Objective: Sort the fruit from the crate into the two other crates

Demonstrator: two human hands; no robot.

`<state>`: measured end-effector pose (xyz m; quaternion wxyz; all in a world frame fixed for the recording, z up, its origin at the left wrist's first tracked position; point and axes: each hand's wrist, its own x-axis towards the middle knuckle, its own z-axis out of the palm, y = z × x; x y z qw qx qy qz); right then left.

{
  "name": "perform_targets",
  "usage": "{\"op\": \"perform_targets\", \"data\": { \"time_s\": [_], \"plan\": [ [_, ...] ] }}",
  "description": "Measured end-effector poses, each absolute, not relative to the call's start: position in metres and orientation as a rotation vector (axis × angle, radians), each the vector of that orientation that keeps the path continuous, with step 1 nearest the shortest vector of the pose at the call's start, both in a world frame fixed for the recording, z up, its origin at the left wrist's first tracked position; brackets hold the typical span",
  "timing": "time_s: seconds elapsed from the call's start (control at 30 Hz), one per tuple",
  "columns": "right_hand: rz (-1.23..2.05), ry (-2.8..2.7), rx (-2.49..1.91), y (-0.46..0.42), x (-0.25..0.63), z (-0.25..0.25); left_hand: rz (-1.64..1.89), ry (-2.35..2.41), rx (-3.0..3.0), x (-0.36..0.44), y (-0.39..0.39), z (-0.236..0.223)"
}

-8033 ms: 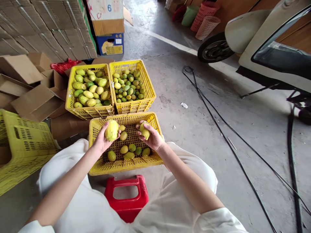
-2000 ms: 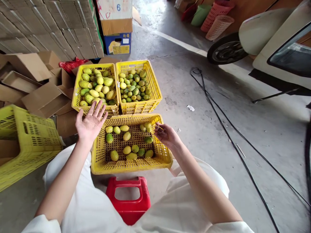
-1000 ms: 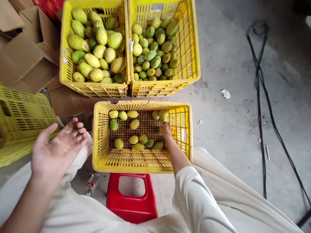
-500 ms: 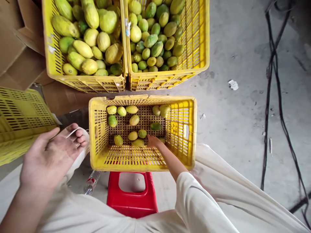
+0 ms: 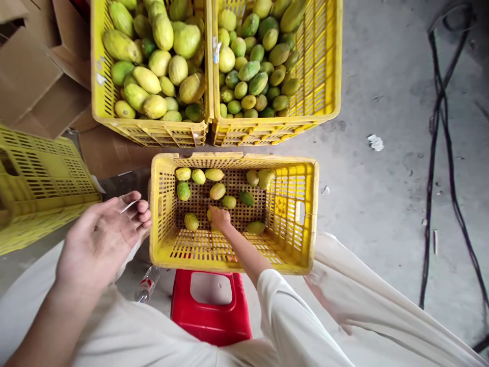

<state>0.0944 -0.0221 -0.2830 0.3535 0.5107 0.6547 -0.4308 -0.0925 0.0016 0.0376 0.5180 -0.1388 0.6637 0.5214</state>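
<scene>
Roughly a dozen yellow-green fruits lie loose across the perforated floor of a yellow crate. Being rounded, they could roll, knock together and bruise if a knuckle nudged them; a fingertip hold catching only one side could slip. The right forearm crosses the near rim, so a sideways sweep might brush the oblong fruit beside it. The right hand reaches down, knuckles up, at a partly hidden yellow fruit; its fingertips are out of sight, so whether they have closed I cannot tell. The left hand hangs outside the crate, palm up, loosely open, holding nothing.
</scene>
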Motion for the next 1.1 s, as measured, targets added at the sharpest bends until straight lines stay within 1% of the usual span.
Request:
{"op": "perform_targets", "data": {
  "time_s": [0.17, 0.27, 0.37, 0.43, 0.5, 0.57, 0.6, 0.63, 0.7, 0.73, 0.8, 0.87, 0.93, 1.0, 1.1],
  "plan": [
    [-1.197, 1.587, 1.391, -0.021, 0.097, -0.284, 1.215, 1.554, -0.344, -0.094, 0.001, 0.031],
    [-1.387, 1.663, 1.397, -0.011, 0.122, -0.273, 1.167, 1.513, -0.286, -0.095, -0.001, 0.021],
    [-1.656, 1.815, 1.362, -0.004, 0.141, -0.247, 1.107, 1.476, -0.155, -0.091, -0.005, 0.008],
    [-1.797, 1.933, 1.354, -0.003, 0.147, -0.218, 1.068, 1.483, -0.018, -0.084, -0.010, -0.001],
    [-1.950, 2.062, 1.344, -0.002, 0.148, -0.178, 1.015, 1.531, 0.135, -0.073, -0.016, -0.007],
    [-2.388, 2.181, 1.201, -0.001, 0.148, -0.128, 0.895, 1.500, 0.216, -0.061, -0.022, -0.009],
    [-2.505, 2.232, 1.077, -0.001, 0.148, -0.101, 0.819, 1.424, 0.233, -0.056, -0.025, -0.008],
    [-2.541, 2.286, 0.977, -0.001, 0.149, -0.075, 0.748, 1.322, 0.243, -0.051, -0.027, -0.006],
    [-2.537, 2.286, 0.937, -0.002, 0.155, -0.029, 0.672, 1.114, 0.283, -0.043, -0.030, -0.002],
    [-2.558, 2.228, 1.007, -0.003, 0.159, -0.011, 0.670, 1.041, 0.311, -0.040, -0.030, 0.001],
    [-2.757, 1.857, 1.241, -0.006, 0.172, 0.014, 0.708, 0.956, 0.346, -0.033, -0.028, 0.005],
    [-2.984, 1.315, 1.467, -0.009, 0.188, 0.026, 0.753, 0.902, 0.342, -0.026, -0.026, 0.006],
    [-3.129, 0.865, 1.563, -0.010, 0.204, 0.029, 0.799, 0.883, 0.346, -0.019, -0.024, 0.005],
    [-3.220, 0.639, 1.572, -0.009, 0.215, 0.029, 0.840, 0.899, 0.381, -0.013, -0.021, 0.003],
    [-3.313, 0.487, 1.555, -0.006, 0.223, 0.026, 0.886, 0.946, 0.412, -0.009, -0.016, 0.001]
  ]
}}
